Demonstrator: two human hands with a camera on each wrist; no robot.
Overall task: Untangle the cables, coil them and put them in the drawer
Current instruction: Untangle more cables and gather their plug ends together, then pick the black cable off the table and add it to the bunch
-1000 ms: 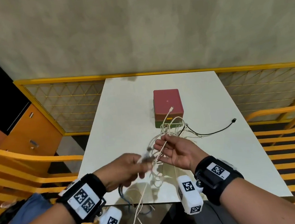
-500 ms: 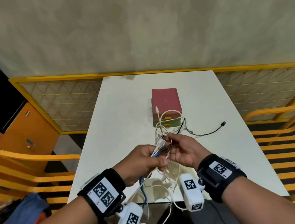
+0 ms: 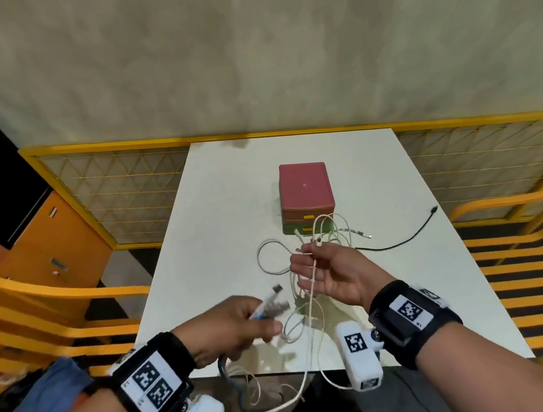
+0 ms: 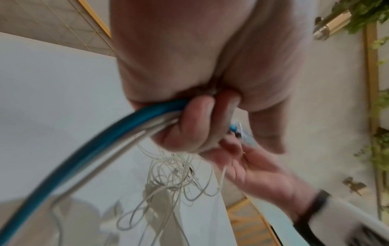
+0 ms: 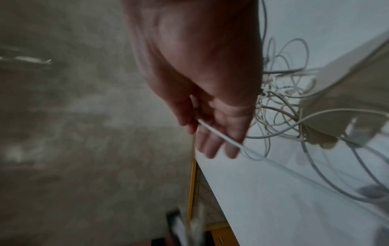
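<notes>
Smooth matt white table (image 3: 216, 212); glossy plastic drawer box (image 3: 306, 191); rubbery cables (image 3: 271, 257).

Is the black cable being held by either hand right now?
No, the black cable lies loose on the white table, apart from both hands.

Even indoor light is filling the head view, its edges bowing. Both wrist views are smearing with motion blur; the right one is looking dim and grainy.
</notes>
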